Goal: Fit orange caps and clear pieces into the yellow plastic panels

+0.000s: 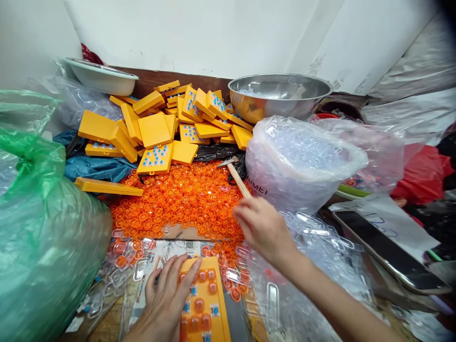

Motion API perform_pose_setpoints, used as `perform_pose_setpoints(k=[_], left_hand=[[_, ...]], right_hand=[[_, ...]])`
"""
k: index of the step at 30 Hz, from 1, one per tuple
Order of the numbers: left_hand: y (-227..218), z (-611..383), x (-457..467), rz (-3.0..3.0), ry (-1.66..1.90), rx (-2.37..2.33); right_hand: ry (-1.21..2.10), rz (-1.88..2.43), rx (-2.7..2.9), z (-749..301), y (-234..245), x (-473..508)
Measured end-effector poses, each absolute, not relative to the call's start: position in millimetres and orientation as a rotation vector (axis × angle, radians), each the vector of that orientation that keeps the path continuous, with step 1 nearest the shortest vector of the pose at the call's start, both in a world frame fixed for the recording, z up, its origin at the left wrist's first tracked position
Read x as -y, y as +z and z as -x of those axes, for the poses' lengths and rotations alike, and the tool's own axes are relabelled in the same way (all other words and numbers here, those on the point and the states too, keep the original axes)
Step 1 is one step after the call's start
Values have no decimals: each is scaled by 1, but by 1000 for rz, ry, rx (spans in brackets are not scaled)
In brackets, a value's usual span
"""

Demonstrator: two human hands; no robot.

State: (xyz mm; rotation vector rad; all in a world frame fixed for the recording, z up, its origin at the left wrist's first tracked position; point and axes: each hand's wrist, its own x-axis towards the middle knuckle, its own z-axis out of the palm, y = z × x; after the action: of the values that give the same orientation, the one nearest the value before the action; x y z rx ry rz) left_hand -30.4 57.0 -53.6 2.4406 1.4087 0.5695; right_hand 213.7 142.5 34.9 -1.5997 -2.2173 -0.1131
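One hammer [239, 179]: wooden-handled, angled up and away from the worker, its metal head showing against a heap of orange plastic pieces [188, 194].
Right hand [261, 223]: closed round the lower end of the handle, well wrapped, with no gap that I can see.
Left hand [169, 285]: laid across the upper left of a yellow case [210, 297], its fingers [190, 275] loosely spread and resting on it rather than gripping round it.
Yellow case under the hand: flat, right in front of the worker, with glossy orange bumps and a few blue-centred squares between them.
Behind the heap: a jumbled pile of more yellow cases [155, 130], some turned to show blue pieces.
Back row: a white basin [101, 83] on the left, a steel bowl [281, 102] on the right.
Right side: a white plastic bag [274, 175] full of clear pieces, clear plastic frames [317, 247] in front of it, then a phone [388, 251] beside paper.
Left side: a bulging green bag [53, 237] next to the wooden bench [113, 316].
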Motion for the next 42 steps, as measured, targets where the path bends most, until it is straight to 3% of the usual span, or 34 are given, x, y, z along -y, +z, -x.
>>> perform_pose_setpoints(k=[8,14,20,26,30,42], left_hand=[[-50,28,-48,-2562,510,-1463],[-40,28,-44,-2428,585,-1354],[-39,34,-39,-2334,672,-1189],[-36,25,-35,-1400,1039,-978],[-22,4,-32,-646,977,-829],[-13,-15,-26,-178,995,-718]], right_hand=[[-110,1526,2338,-202,-15,-47],[13,1416,2104,-202,-3,-50],[384,1244,1926,-157,-5,-33],[362,1176,1804,-139,-26,-30],[384,1201,1731,-143,-31,-25],[520,1343,1596,-149,-38,-17]])
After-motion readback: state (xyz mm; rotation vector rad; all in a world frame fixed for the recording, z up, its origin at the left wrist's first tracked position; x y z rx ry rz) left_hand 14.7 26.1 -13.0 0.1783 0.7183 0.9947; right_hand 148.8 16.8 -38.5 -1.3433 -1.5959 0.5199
